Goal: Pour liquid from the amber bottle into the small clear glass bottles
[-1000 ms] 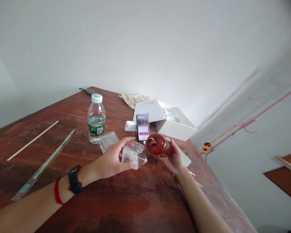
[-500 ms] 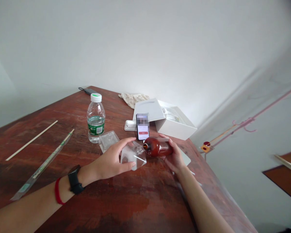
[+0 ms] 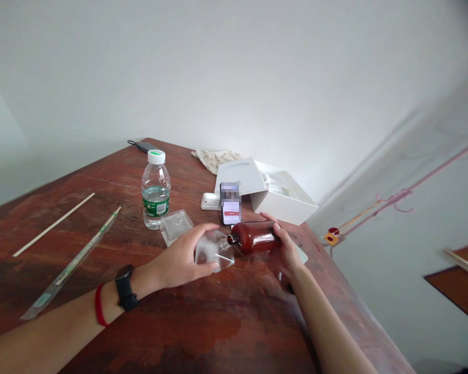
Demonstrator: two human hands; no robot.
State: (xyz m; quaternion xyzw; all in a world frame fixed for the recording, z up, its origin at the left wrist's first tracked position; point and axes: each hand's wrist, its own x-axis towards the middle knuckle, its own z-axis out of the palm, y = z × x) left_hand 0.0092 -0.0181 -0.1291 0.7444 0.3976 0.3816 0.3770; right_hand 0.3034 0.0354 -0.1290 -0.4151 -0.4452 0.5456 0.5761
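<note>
My left hand [image 3: 185, 255] is wrapped round a clear, square-sided bottle [image 3: 210, 252], thumb on the near side and fingers on the far side. The clear bottle leans, its threaded neck pointing right and up. My right hand [image 3: 288, 246] grips a brown bottle [image 3: 257, 237] lying almost level in the air. The brown bottle's uncapped mouth meets the clear bottle's neck; whether the rims touch, I cannot tell. Just beyond my left hand lies a clear square piece [image 3: 176, 226], flat on the table.
A water bottle [image 3: 156, 189] stands left of the hands. Farther left lie a bare stick [image 3: 54, 224] and wrapped chopsticks [image 3: 78, 259]. Behind the hands are a propped phone [image 3: 230, 208], a white case [image 3: 209, 201], an open white box [image 3: 286, 205] and a cloth [image 3: 214, 160].
The brown bottle has turned a little, its mouth end dipping and shifting left toward the clear bottle's neck. My left hand has hardly moved.
</note>
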